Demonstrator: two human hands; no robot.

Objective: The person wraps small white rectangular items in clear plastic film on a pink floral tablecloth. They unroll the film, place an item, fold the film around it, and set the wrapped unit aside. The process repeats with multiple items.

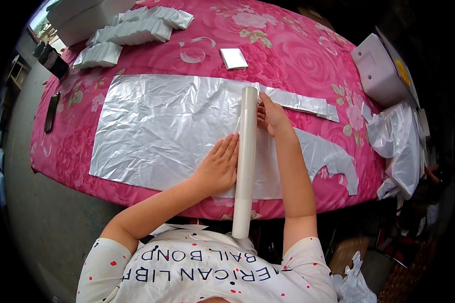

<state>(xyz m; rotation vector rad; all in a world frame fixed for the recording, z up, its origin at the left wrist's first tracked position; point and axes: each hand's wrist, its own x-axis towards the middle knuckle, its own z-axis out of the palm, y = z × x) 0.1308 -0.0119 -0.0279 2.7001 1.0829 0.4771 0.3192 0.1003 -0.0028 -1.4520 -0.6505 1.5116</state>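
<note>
A long, pale plastic roll [246, 151] lies across a flat, silvery plastic bag [162, 126], pointing away from me, its near end jutting past the table edge. The bag has creases over its left part and two handle-like strips on its right. Flat on the bag lies my left hand [220, 166], fingers stretched out and fingertips against the roll's left side. Against the right side of the roll, near its far end, is my right hand [272, 113], its fingers apart and slightly bent. Neither hand is wrapped around the roll.
Pink flowered cloth [298, 55] covers the table. Farther away are a small folded silver packet [233, 58], stacked silver packets [131, 33] and a white box [81, 17]. A phone [51, 112] and dark bottle [50, 58] sit left; a white container [381, 68] and plastic bags [397, 141] right.
</note>
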